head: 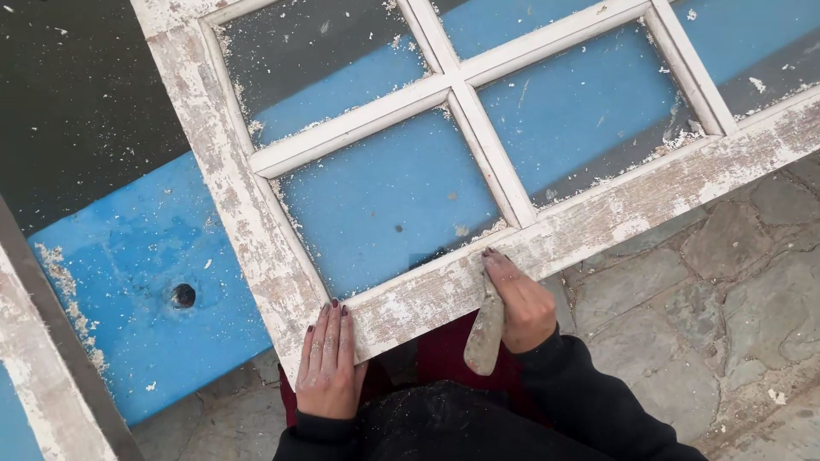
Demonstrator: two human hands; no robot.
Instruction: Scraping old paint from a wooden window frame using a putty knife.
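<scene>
The old window frame (pixel 478 183) lies flat across a blue board (pixel 145 282), its white paint worn and flaking down to bare wood, and its near corner sits right in front of you. Your right hand (pixel 523 306) has its fingers wrapped tight around a scraper (pixel 485 331), the dusty handle end pointing back toward your body, the working end pressed against the bottom rail (pixel 598 222) of the frame. Your left hand (pixel 329 363) rests flat on the frame's near corner, fingers straight and close together, holding nothing, dark polish on the nails. Paint chips (pixel 256 128) gather along the glazing bars and over the glass panes (pixel 389 209). The blue board has a round hole (pixel 183 295) just left of the frame. Stone paving (pixel 735 290) spreads to your right.
</scene>
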